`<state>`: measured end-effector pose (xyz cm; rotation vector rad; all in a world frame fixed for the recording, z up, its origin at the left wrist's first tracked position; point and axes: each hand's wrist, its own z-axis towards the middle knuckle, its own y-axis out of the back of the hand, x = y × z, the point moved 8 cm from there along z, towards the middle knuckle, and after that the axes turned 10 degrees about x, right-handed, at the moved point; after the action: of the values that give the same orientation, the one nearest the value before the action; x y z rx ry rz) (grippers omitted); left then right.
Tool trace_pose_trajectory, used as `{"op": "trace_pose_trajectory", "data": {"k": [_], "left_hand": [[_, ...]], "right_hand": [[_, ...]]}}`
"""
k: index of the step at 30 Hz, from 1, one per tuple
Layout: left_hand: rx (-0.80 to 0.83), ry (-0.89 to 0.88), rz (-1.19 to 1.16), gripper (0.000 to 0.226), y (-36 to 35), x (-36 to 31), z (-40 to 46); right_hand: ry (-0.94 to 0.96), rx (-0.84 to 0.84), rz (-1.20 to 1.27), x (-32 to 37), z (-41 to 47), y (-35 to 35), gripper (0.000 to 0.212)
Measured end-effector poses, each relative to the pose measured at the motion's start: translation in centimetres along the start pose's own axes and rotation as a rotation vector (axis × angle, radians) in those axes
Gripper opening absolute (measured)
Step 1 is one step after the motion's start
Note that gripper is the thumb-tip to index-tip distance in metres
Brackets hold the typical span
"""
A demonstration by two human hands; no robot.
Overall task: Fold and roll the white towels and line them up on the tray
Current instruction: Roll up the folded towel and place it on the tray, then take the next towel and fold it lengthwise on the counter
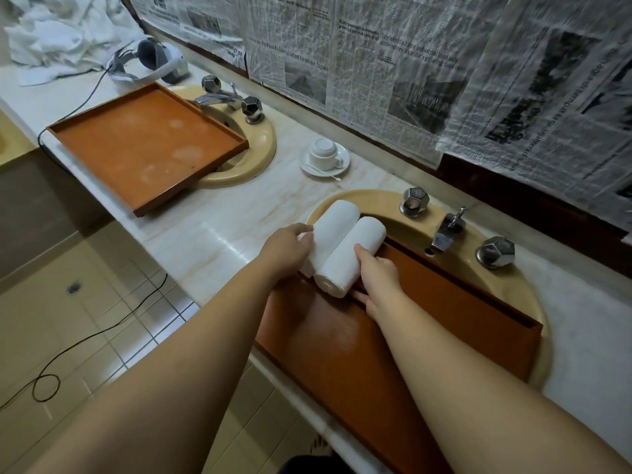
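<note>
Two rolled white towels lie side by side at the left end of the orange tray (444, 302), which sits over the near sink. My left hand (287, 249) curls round the near end of the left roll (337, 217) from its left side. My right hand (378, 278) holds the right roll (352, 258), with the thumb on top and the fingers tucked beneath its near end. The two rolls touch along their length. A heap of unfolded white towels (58, 32) lies at the far left of the counter.
A second orange tray (147, 142), with nothing in it, rests over the far sink. A cup on a saucer (325, 153) stands between the sinks. Chrome taps (448, 229) rise behind the near tray. A headset (150, 59) with a black cable lies by the towel heap.
</note>
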<state>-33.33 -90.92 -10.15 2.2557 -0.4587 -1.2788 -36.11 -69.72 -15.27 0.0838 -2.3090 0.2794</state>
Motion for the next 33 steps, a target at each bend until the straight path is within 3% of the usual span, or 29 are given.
{"op": "trace_pose_trajectory", "data": {"k": [3, 14, 17, 21, 26, 30, 33], "left_hand": [[-0.031, 0.038, -0.096, 0.032, 0.0, 1.3, -0.8], [-0.084, 0.085, -0.146, 0.042, 0.5, 1.9, -1.8], [-0.226, 0.083, -0.174, 0.045, 1.3, 0.8, -3.6], [-0.36, -0.085, -0.098, 0.034, -1.3, -3.1, -8.0], [-0.131, -0.3, -0.035, 0.019, -12.8, -9.2, -12.8], [0.189, -0.448, 0.047, 0.008, -24.4, -14.8, -16.6], [0.328, -0.579, 0.119, 0.003, -32.3, -20.4, -20.2]], "right_hand": [[-0.002, -0.004, -0.036, 0.1, -0.3, 0.5, 0.042], [0.041, 0.02, -0.081, 0.5, -1.7, 0.8, 0.06], [0.104, -0.004, -0.239, 1.1, -3.0, 2.3, 0.066], [0.275, -0.056, -0.421, 2.2, -6.6, 6.0, 0.05], [0.406, -0.216, -0.57, 0.8, -12.4, 15.4, 0.042], [0.444, -0.434, -0.544, -1.3, -18.1, 27.4, 0.037], [0.438, -0.604, -0.485, -3.3, -23.9, 37.8, 0.036]]}}
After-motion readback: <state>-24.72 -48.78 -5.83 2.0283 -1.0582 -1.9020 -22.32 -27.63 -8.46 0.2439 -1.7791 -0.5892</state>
